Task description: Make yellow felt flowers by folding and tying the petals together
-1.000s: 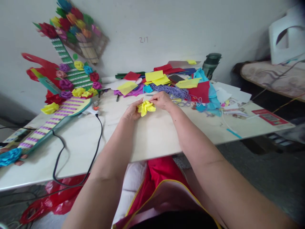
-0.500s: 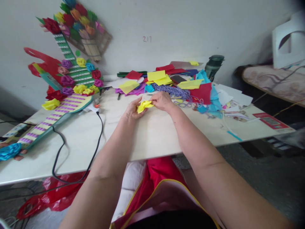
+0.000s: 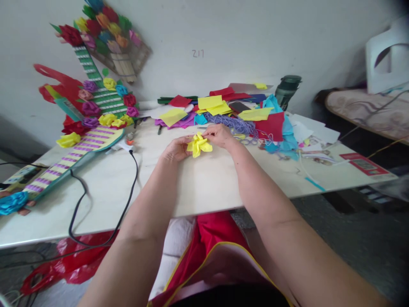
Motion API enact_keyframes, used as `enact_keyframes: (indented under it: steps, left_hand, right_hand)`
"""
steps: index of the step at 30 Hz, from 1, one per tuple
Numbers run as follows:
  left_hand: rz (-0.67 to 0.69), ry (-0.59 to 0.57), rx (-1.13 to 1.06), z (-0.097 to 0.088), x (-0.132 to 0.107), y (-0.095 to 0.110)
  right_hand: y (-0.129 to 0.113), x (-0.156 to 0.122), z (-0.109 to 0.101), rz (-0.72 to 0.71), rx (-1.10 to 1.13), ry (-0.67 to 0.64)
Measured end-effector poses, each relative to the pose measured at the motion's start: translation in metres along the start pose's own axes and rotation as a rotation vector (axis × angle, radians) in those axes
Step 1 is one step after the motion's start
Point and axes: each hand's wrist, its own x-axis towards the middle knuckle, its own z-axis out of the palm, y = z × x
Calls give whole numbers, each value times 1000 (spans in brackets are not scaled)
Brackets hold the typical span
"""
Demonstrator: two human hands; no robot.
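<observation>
A crumpled yellow paper flower is held just above the pale table, a little beyond its middle. My left hand pinches its left side with curled fingers. My right hand grips its top right edge, fingers pressed together. Behind the hands lies a heap of coloured paper sheets in yellow, red, blue and purple, with a tangle of purple cord.
A decorated board with paper flowers leans on the wall at left. A black cable loops over the table's left part. A dark green bottle stands at the back. Red plastic lies under the table.
The yellow flower has turned and opened out between my hands, now hanging lower under my right fingers. Both hands stay in nearly the same place.
</observation>
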Motion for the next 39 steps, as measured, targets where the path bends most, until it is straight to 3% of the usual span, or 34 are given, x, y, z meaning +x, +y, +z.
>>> enact_keyframes:
  steps: [11,31,39]
  left_hand:
    - [20,-118,86,0,1,-1]
    - [64,-47,59,1,3,-3]
    - [69,-36,64,1,2,-3]
  right_hand:
    - [6,0,0,-23,46,-19]
    - [9,0,-3,-37,98,-57]
    - [9,-2,-1,48,126,-24]
